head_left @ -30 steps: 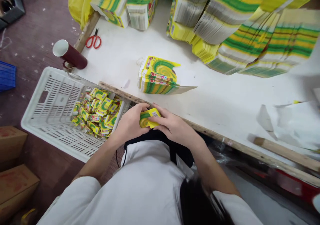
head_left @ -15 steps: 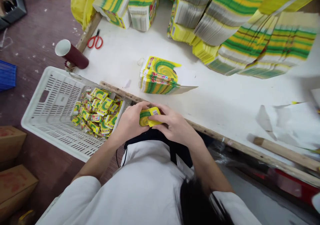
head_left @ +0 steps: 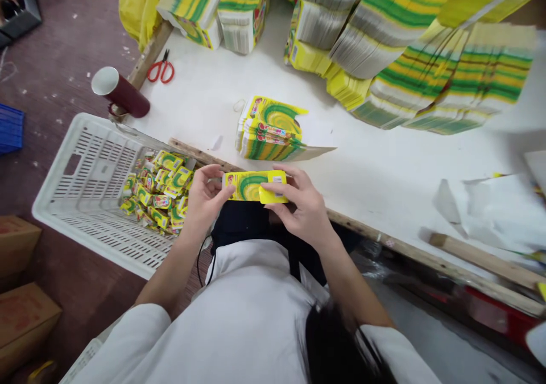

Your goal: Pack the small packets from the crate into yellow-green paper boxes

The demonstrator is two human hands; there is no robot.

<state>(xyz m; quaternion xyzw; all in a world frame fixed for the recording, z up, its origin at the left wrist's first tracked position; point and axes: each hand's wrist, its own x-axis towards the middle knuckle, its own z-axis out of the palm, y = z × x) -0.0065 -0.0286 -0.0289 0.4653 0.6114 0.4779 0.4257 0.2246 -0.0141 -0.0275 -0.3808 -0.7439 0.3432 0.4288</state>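
Observation:
Between my two hands, at the table's front edge, is a small yellow-and-green printed carton (head_left: pixel 249 187). My left hand (head_left: pixel 206 201) pinches its left end with thumb and fingers. At the other end, my right hand (head_left: pixel 301 202) grips near a yellow flap with a barcode. Just beyond, on the white table, stands a short stack of similar flat cartons (head_left: pixel 273 128), one of them leaning out to the right. Left of my left hand a white plastic basket (head_left: pixel 85 213) holds many small folded cartons (head_left: pixel 160 188).
A dark red mug (head_left: pixel 128 96) lies tilted at the table's left edge, near red-handled scissors (head_left: pixel 161 71). Bundles of flat cartons (head_left: pixel 384 37) fill the table's back. White paper scraps (head_left: pixel 490 207) and a wooden strip (head_left: pixel 482 261) lie right. Cardboard boxes (head_left: pixel 25 321) stand on the floor.
My hands have moved apart, the left one shifting left. The carton between them now shows at greater length, with its printed face in view.

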